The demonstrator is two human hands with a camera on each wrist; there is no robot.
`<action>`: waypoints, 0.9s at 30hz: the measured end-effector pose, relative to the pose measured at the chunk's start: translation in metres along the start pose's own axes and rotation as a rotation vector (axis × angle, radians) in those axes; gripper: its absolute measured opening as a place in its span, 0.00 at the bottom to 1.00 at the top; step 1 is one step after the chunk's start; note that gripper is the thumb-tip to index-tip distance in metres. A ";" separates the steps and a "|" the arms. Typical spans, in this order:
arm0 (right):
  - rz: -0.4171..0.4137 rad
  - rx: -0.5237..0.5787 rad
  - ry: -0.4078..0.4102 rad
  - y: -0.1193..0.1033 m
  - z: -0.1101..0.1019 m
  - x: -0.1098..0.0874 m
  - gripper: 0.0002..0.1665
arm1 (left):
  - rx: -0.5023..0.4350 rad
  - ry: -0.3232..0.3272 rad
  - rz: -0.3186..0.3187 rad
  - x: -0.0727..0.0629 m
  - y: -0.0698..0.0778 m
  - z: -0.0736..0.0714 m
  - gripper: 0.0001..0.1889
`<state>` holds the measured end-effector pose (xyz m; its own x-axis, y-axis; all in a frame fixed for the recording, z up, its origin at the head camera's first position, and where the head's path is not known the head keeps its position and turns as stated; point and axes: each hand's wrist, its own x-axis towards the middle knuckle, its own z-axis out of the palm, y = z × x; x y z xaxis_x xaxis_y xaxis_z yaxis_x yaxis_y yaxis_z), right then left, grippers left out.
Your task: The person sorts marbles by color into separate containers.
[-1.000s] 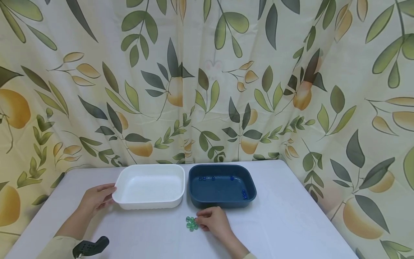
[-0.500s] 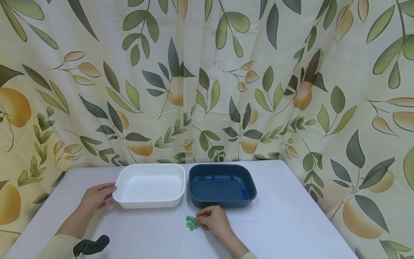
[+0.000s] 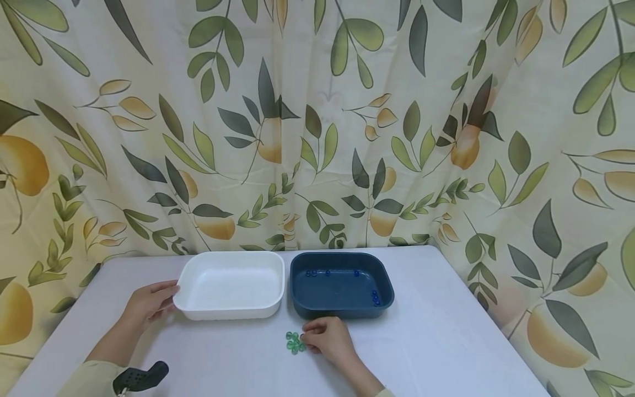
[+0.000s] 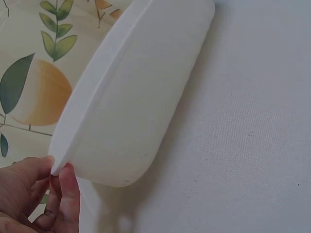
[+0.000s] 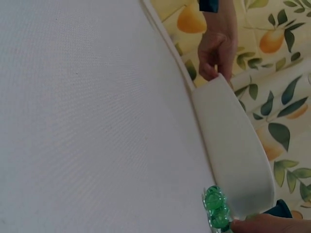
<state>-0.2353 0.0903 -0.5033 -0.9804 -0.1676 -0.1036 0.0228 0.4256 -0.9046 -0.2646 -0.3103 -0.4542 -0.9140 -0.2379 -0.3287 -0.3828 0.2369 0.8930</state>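
Green beads sit on the desk as one tight clump, in front of the gap between the white bin and the navy bin, nearer the navy bin's front left corner; key relation: clump lies just left of the right grip, right at its fingertips; right is clearly the nearer hand, the left grip is well apart at the far end of the white bin; beads look round, clump has no clear long axis, so I'd judge approach side matters more than wrist angle, rightmost beads easiest to reach; right grip: fingers curled, thumb and fingertips close together at the clump's right edge; can't tell if a bead is actually pinched; left grip: closed on the white bin's left rim, thumb one side, fingers the other; blue beads lie inside the navy bin, along its back and right sides
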 end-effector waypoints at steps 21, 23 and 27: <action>0.020 0.069 -0.011 -0.011 -0.015 -0.013 0.14 | 0.004 0.017 -0.006 0.001 -0.003 0.001 0.33; 0.025 0.070 -0.021 -0.012 -0.017 -0.014 0.15 | 0.008 0.017 -0.005 0.001 -0.003 0.001 0.33; 0.019 0.089 -0.038 -0.015 -0.018 -0.013 0.15 | 0.010 0.014 0.003 0.000 -0.003 0.001 0.33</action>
<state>-0.2263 0.1020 -0.4810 -0.9714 -0.1949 -0.1356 0.0605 0.3489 -0.9352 -0.2640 -0.3097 -0.4570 -0.9131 -0.2501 -0.3221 -0.3818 0.2468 0.8907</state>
